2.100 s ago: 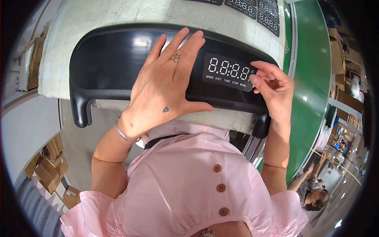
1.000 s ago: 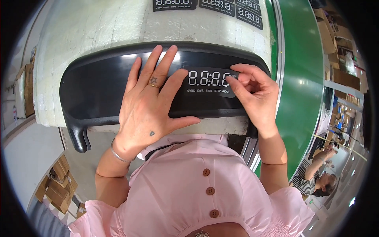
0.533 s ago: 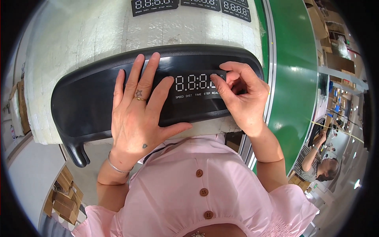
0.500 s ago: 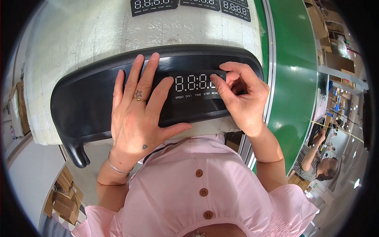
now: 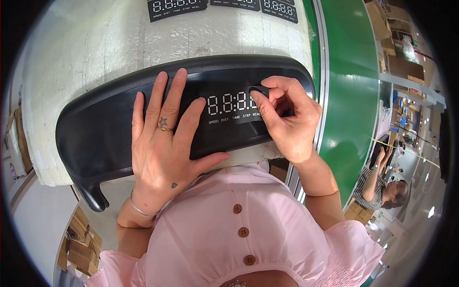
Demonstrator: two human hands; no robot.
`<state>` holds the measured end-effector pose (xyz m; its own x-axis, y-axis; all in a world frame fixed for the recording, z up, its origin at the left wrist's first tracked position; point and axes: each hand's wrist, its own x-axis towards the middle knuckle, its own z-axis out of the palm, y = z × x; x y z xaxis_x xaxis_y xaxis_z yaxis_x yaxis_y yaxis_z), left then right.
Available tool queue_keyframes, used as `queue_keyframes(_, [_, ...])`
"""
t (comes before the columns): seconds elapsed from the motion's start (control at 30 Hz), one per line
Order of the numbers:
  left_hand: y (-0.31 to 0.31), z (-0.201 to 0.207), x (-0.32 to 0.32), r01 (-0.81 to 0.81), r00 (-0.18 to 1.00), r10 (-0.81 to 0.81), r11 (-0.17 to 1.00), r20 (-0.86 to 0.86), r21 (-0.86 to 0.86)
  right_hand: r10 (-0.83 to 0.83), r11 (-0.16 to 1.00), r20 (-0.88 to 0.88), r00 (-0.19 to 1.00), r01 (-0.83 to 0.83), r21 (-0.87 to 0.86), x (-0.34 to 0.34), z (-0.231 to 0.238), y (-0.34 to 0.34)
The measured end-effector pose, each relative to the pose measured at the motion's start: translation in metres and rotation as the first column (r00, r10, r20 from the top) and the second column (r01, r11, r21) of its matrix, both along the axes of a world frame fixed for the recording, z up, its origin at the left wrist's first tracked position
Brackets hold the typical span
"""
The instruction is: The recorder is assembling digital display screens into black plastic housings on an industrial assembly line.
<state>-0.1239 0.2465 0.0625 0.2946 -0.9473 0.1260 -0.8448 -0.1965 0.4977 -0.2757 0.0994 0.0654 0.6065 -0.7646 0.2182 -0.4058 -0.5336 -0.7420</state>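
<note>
A long black console housing [image 5: 91, 129] with rounded ends lies across the foam-covered table in front of me. On its glossy face sits a dark display sticker [image 5: 229, 107] printed with white digits. My left hand [image 5: 160, 138] rests on the housing with its fingers spread, the index fingertip touching beside the sticker's left end. With thumb and forefinger closed, my right hand [image 5: 291, 115] pinches the sticker's right end. The fingers hide that corner, so whether it is lifted I cannot tell.
Several more display stickers [image 5: 177, 9] lie at the table's far edge. The table top [image 5: 114, 52] is padded in whitish foam. Right of it runs a green conveyor surface [image 5: 349, 81] with a metal rail. Farther right a person [image 5: 377, 189] works; cardboard boxes [image 5: 81, 248] stand low at left.
My view has shifted a little, so the housing and both hands appear slightly further left. The left hand stays spread on the housing, and the right hand keeps its pinch at the sticker's end.
</note>
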Motion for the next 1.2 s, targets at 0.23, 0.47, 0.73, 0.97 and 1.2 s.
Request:
queue_keyframes(0.23, [-0.002, 0.000, 0.000, 0.015, 1.000, -0.015, 1.000, 0.006, -0.001, 0.028, 0.999, -0.111, 0.993, -0.025, 0.030, 0.002, 0.010, -0.003])
queue_keyframes(0.47, [0.001, 0.000, 0.000, 0.009, 1.000, -0.009, 1.000, 0.006, -0.015, 0.054, 0.931, -0.414, 0.908, -0.195, -0.307, 0.005, 0.027, -0.015])
queue_keyframes(0.73, [0.006, 0.000, 0.001, 0.101, 0.995, -0.100, 0.994, 0.021, -0.049, 0.178, 0.924, -0.336, 0.925, -0.274, -0.265, -0.019, 0.012, -0.048])
queue_keyframes(0.97, [0.009, -0.005, 0.002, 0.167, 0.986, -0.168, 0.967, 0.013, -0.194, 0.296, 0.900, -0.376, 0.878, -0.389, -0.199, -0.005, 0.008, -0.040])
queue_keyframes(1.2, [0.012, -0.010, 0.007, 0.215, 0.975, -0.219, 0.931, 0.018, -0.294, 0.662, 0.724, -0.347, 0.664, -0.686, 0.069, 0.067, -0.001, -0.070])
